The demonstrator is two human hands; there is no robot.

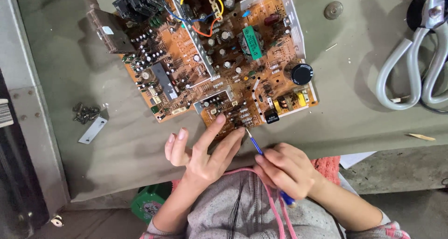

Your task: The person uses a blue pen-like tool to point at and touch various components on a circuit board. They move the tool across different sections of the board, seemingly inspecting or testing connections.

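Observation:
A large brown circuit board [210,57] crowded with components lies on a grey-green table [354,108]. My left hand [203,152] rests at the board's near edge, two fingertips touching it, fingers spread and holding nothing. My right hand [287,169] grips a thin blue-handled screwdriver [255,145]. Its metal tip points up-left and sits at the board's near edge, just right of my left fingertips.
Large grey-handled shears [415,66] lie at the right. A small pile of screws [85,113] and a metal bracket [93,129] sit at the left. A round metal disc [333,10] lies past the board. A green object [149,201] is below the table edge.

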